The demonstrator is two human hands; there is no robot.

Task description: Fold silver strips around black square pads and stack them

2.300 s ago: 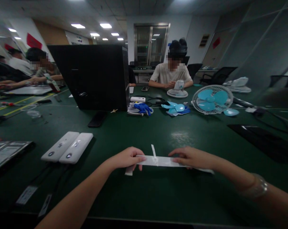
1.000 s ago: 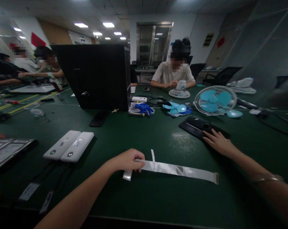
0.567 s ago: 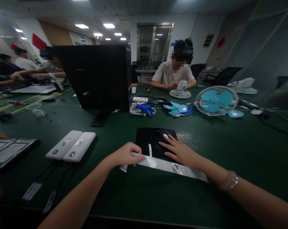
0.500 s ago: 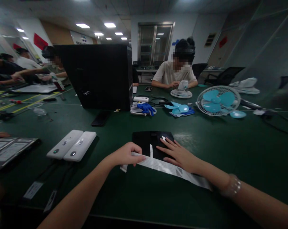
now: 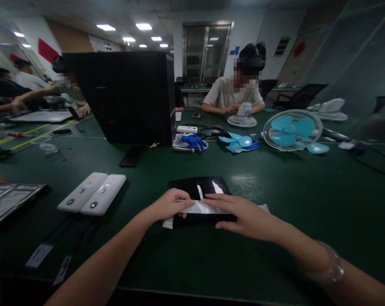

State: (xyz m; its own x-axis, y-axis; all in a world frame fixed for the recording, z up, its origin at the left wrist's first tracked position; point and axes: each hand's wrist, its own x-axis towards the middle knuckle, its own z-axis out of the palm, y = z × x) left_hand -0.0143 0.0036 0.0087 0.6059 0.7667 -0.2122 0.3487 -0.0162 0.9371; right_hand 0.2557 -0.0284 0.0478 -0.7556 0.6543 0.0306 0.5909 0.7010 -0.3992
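A flat black panel (image 5: 192,189) lies on the green table (image 5: 211,255) just in front of me. Across it runs a long white ribbon strip (image 5: 195,208), with a short tab sticking up near its middle. My left hand (image 5: 167,206) is closed, pinching the strip's left end, which hangs past the panel's left edge. My right hand (image 5: 243,214) lies flat with fingers stretched out, pressing on the strip and the panel's near right part. The strip's right end peeks out behind that hand.
Two white oblong devices (image 5: 92,197) lie to the left, a dark tray (image 5: 10,202) beyond them. A black computer case (image 5: 125,97) stands behind. Blue gloves (image 5: 192,142), loose blue blades (image 5: 238,142) and a small fan (image 5: 290,129) sit farther back. A person (image 5: 233,93) works opposite.
My right hand reached right, dragged the black panel to the middle and under the strip, then settled flat on top. My left hand kept pinching the strip's left end.
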